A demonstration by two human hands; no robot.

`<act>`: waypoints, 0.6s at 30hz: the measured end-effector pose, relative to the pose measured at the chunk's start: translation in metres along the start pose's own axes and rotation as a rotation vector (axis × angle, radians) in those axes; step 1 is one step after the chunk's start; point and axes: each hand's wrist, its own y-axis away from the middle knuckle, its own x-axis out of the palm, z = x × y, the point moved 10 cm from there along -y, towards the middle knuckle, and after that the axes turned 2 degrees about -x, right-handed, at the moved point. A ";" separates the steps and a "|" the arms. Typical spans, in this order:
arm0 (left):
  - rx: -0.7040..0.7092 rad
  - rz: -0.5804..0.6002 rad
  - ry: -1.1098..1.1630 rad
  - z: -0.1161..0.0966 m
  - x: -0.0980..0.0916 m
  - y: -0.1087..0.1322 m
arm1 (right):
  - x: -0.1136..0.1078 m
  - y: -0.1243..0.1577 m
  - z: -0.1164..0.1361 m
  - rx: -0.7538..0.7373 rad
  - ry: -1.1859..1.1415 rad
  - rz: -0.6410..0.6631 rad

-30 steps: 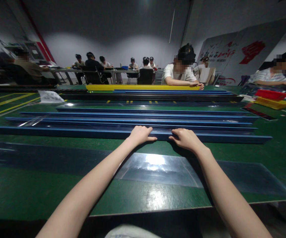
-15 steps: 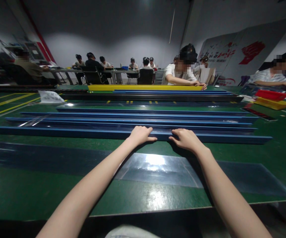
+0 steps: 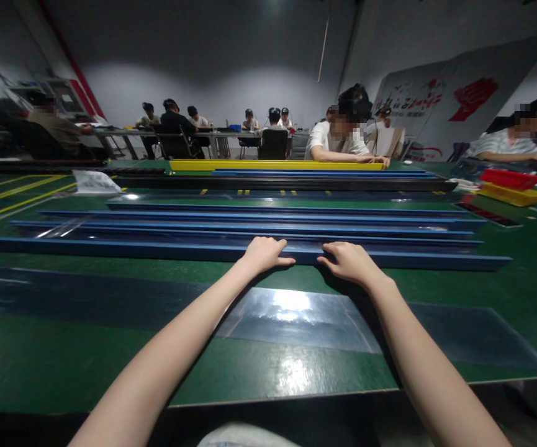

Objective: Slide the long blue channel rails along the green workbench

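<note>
Both my arms reach forward over a green table (image 3: pixel 63 360). My left hand (image 3: pixel 264 253) and my right hand (image 3: pixel 348 261) rest side by side on the near edge of a long blue channel strip (image 3: pixel 110 249), fingers curled over its rim and gripping it. The strip runs across the table from left to right. Behind it lie several more long blue strips (image 3: pixel 249 217). A clear plastic sheet (image 3: pixel 296 316) lies flat on the table under my forearms.
A black strip (image 3: pixel 272 183) and a yellow strip (image 3: pixel 272 165) lie further back, where a person in a white shirt (image 3: pixel 336 139) leans on them. Red and yellow trays (image 3: pixel 510 185) sit at the right. More people sit at far tables.
My hands and the blue strip have not moved. The person in the white shirt has shifted slightly to the right.
</note>
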 end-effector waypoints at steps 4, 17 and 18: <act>-0.002 -0.003 0.003 0.000 -0.001 0.000 | -0.001 0.000 0.000 0.004 -0.002 0.002; 0.006 -0.021 -0.001 0.000 -0.002 0.000 | 0.000 0.000 -0.001 0.004 -0.007 -0.012; 0.007 -0.022 -0.001 0.000 -0.002 0.000 | 0.000 0.000 -0.001 0.004 -0.003 -0.012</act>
